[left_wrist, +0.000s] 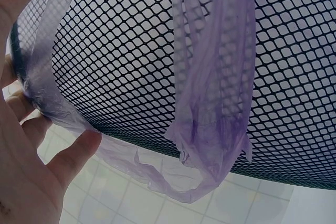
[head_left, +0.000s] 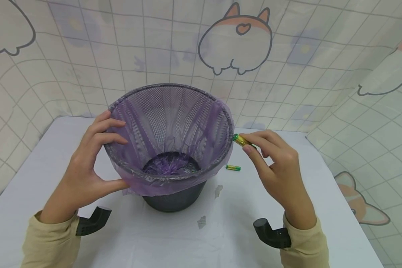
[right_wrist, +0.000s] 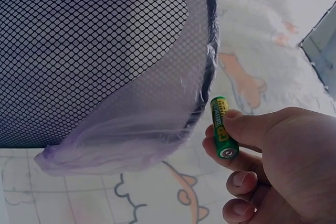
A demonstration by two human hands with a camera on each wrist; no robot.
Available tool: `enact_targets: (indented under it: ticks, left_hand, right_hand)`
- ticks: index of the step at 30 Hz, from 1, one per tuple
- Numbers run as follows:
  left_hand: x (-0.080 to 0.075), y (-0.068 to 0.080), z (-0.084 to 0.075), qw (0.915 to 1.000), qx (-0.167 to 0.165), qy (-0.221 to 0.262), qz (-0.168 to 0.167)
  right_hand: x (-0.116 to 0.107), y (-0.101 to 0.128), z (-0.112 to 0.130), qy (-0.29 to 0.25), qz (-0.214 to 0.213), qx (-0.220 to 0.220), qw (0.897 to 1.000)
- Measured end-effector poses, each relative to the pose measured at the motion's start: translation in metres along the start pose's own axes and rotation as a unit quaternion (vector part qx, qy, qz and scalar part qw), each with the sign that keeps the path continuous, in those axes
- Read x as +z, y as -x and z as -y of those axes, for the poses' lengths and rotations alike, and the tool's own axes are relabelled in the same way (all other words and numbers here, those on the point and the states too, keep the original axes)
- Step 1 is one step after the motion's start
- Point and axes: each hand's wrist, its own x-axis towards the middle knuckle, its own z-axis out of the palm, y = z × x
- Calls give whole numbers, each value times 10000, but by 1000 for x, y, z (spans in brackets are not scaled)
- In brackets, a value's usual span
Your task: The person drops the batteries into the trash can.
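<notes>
A black mesh trash bin [head_left: 169,204], lined with a thin purple plastic bag [head_left: 172,186] folded over its rim, stands on the white table. My left hand [head_left: 83,165] grips the bin's left side, fingers over the rim and thumb against the outside front. The left wrist view shows the thumb on the bag beside the black mesh [left_wrist: 121,51]. Just outside the right rim, my right hand [head_left: 279,167] pinches a green and yellow battery [right_wrist: 223,129] between thumb and fingers. A second such battery [head_left: 233,168] lies on the table right of the bin.
Two small greyish patches [head_left: 202,222] mark the white tabletop [head_left: 248,197] in front of the bin. Behind and at both sides hangs a grid-patterned cloth [head_left: 174,48] with cartoon dogs. A black curved device [head_left: 271,234] sits on each wrist, over beige sleeves.
</notes>
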Motion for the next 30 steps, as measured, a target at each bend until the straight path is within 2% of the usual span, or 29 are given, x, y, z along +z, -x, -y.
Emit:
enact_targets:
  ticks: [30]
  left_hand:
    - [1,-1,0,9999,12,135,-72]
  right_hand:
    - [5,-20,11,82,232,-360,9990]
